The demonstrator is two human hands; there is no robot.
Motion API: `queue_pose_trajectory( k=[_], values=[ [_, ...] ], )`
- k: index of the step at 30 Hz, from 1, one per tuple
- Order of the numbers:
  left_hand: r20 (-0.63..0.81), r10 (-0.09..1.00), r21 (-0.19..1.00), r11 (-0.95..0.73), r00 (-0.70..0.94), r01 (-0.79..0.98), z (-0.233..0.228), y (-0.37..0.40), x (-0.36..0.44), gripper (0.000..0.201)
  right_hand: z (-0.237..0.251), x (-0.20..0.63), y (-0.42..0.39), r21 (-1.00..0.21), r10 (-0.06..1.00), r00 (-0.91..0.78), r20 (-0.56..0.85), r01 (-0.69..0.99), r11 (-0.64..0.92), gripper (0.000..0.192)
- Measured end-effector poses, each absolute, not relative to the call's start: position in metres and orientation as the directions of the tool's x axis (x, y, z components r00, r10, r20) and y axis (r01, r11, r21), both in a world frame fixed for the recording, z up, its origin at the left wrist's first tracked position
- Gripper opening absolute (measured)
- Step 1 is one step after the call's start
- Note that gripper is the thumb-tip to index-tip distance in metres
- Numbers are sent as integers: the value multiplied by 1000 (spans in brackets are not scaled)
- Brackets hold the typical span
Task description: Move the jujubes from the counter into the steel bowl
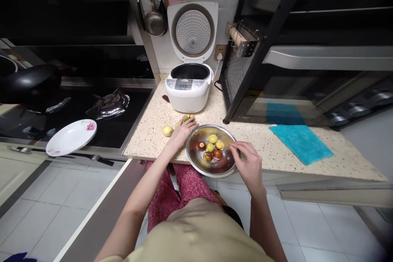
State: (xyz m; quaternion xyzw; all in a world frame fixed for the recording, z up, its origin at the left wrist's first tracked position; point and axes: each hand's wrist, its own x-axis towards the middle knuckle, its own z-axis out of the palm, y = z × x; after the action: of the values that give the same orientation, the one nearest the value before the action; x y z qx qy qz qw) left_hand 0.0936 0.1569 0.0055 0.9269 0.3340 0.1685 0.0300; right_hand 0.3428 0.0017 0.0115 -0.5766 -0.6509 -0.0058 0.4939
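Meanwhile, right hand [249, 163] grips the bowl [196, 159] overhanging the counter edge [307, 172].

Around the counter

An open white rice cooker [188, 86] stands at the wall. A blue cloth [301, 142] lies before the black oven [307, 69]. A flowered plate [71, 136] sits by the stove [92, 110]; ladles [153, 16] hang above.

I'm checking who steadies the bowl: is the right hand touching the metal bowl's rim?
Touching. The head view shows the right hand with its fingers lying over the right rim of the metal bowl, no gap visible between them.
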Motion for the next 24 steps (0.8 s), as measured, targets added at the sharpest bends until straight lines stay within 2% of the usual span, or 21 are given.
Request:
queue_pose_trajectory(
  k=[7,11,15,20,24],
  values=[
    [391,617,211,-782,683,586,0,153,90,38,13,340,3,-553,720,152,678,751,362,14],
    [545,663,305,-727,513,616,2,145,88,39,14,338,4,-553,714,154,683,748,368,14],
    [691,635,419,-740,344,526,14,122,90,43,20,327,5,-578,715,154,681,713,397,13],
    [722,586,455,-803,369,385,24,75,103,48,28,301,7,-671,797,120,592,620,406,18],
    [721,578,487,-815,383,314,23,43,113,52,28,286,4,-758,865,111,490,544,360,31]
  ],
)
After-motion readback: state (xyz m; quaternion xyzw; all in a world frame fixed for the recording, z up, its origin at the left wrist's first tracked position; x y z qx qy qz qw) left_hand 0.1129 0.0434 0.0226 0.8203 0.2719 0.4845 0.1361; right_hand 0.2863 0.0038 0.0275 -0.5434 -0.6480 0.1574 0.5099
